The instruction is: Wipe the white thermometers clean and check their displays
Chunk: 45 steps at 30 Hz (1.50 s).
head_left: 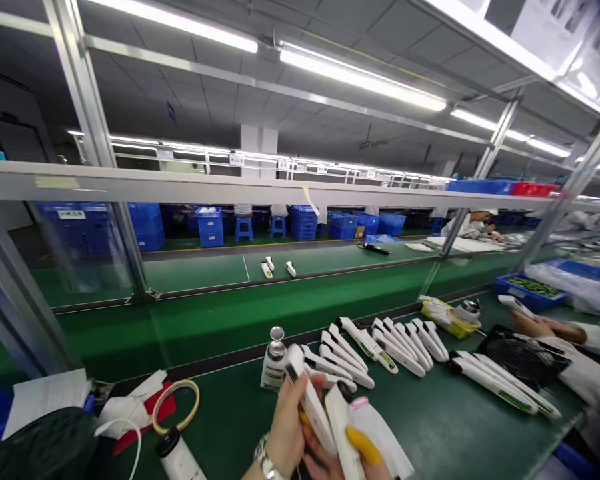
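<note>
My left hand point(286, 427), with a metal watch at the wrist, is closed around a long white handheld device point(313, 407) with a rounded head. Right beside it, my right hand point(377, 469) grips a second white handheld device point(344, 433); yellow covers sit on some of its fingers. A white cloth point(383, 440) shows just right of the right hand; whether it is held or lies on the bench cannot be seen. Behind the hands stands a white bottle point(273, 367) with a metal top. Several similar devices point(353, 360) lie in a row, some showing green circuit boards.
Tape point(176, 407), a white cylinder point(179, 457) and crumpled tissue point(125, 415) lie at left. A yellow tray point(450, 320) and a blue bin point(527, 292) stand at right, near a co-worker's hand point(530, 325). Beyond runs a green conveyor point(205, 323) under a shelf rail point(220, 188).
</note>
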Tool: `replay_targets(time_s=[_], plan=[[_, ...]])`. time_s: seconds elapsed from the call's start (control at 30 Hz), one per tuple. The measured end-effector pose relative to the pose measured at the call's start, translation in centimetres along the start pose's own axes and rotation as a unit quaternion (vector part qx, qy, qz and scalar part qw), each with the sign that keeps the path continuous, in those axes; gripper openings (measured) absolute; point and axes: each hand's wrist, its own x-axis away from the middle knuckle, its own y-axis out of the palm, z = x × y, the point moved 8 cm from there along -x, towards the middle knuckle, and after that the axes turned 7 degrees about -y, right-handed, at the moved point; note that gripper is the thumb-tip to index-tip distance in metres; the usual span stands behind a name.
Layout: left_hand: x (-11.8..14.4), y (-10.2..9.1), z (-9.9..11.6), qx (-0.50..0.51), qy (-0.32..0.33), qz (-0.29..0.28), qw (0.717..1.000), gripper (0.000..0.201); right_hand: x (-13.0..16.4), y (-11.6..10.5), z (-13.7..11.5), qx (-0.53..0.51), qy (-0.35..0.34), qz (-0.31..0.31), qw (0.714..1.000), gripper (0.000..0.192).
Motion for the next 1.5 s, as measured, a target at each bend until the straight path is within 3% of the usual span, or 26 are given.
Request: replay_targets(time_s=[0.07,0.13,0.23,0.33,0.4,0.5,0.6,0.7,0.77,0.87,0.97,1.13,1.27,1.5], plan=[[-0.7,0.4,2.6,0.038,0.043,0.016,0.998,0.026,-0.8,0.7,-1.3,-0.230,0.055,0.056,0.970,0.040],[-0.9,1.3,4.3,0.051,0.052,0.002,0.997,0.027,-1.2,0.2,-3.0,-0.316,0.084,0.132,0.936,0.032],[-0.4,2.8,4.9,0.061,0.015,-0.048,0.997,0.033,-1.6,-1.0,-6.1,-0.285,0.066,0.204,0.934,0.027],[0.5,3.7,5.0,0.077,-0.027,-0.091,0.992,0.042,-2.8,-0.6,-9.4,-0.262,-0.036,0.184,0.947,0.033],[0.9,3.8,5.8,0.085,-0.034,-0.104,0.990,0.042,-3.8,0.4,-10.4,-0.267,-0.065,0.172,0.946,0.034],[1.4,3.4,7.6,0.101,-0.036,-0.118,0.987,0.034,-5.7,2.5,-10.8,-0.237,-0.054,0.142,0.959,0.037],[1.5,2.6,8.6,0.099,-0.062,-0.110,0.987,0.031,-7.4,4.0,-11.3,-0.156,-0.095,0.115,0.976,0.046],[1.1,1.0,8.3,0.071,-0.089,-0.033,0.993,0.037,-8.2,4.4,-10.7,-0.112,-0.118,0.120,0.979,0.053],[0.7,0.5,7.7,0.080,-0.101,0.011,0.992,0.042,-8.2,4.3,-9.3,-0.115,-0.079,0.129,0.982,0.056],[0.4,0.7,7.0,0.114,-0.110,0.030,0.987,0.045,-7.6,4.5,-7.7,-0.130,-0.015,0.118,0.984,0.069],[0.3,0.8,6.8,0.126,-0.111,0.039,0.985,0.048,-7.3,4.7,-8.0,-0.120,-0.022,0.099,0.988,0.072],[0.5,0.7,7.0,0.126,-0.118,0.041,0.984,0.049,-7.5,6.1,-9.3,-0.109,-0.061,0.027,0.992,0.059],[0.5,0.8,7.0,0.124,-0.121,0.036,0.984,0.045,-7.3,6.4,-9.3,-0.141,-0.063,0.018,0.988,0.068],[0.2,1.9,6.4,0.193,-0.170,-0.045,0.965,0.042,-7.2,5.6,-8.6,-0.128,-0.046,0.038,0.990,0.075]])
